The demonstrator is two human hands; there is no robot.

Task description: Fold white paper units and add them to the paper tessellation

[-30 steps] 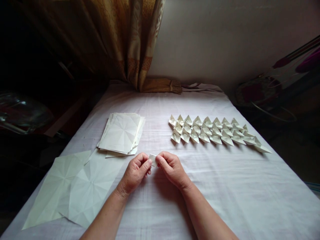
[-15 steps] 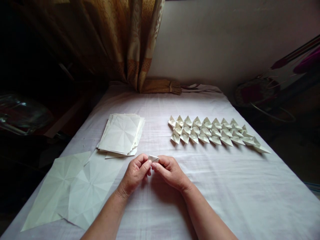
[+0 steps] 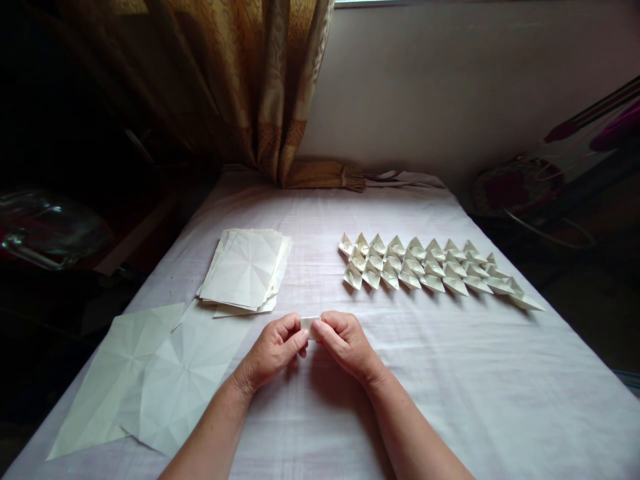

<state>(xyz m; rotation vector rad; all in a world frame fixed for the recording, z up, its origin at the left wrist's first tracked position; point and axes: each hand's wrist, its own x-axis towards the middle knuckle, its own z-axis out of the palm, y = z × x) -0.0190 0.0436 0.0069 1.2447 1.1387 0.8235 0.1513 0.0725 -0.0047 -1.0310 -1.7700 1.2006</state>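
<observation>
I have the left hand and right hand both pinching a small folded paper over the cloth. Beyond, I see creased sheets stacked left of folded pieces in rows.

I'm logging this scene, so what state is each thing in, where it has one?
Left hand: pinching the small paper
Right hand: pinching it too
Small paper: folded, held up
Paper stack: edges uneven, top sheet creased, opened out
Loose sheets: unfolded, creased, overlapping
Pointed paper pieces: folded, in rows
Curtain: hanging in folds
Cloth: spread, slightly wrinkled
</observation>
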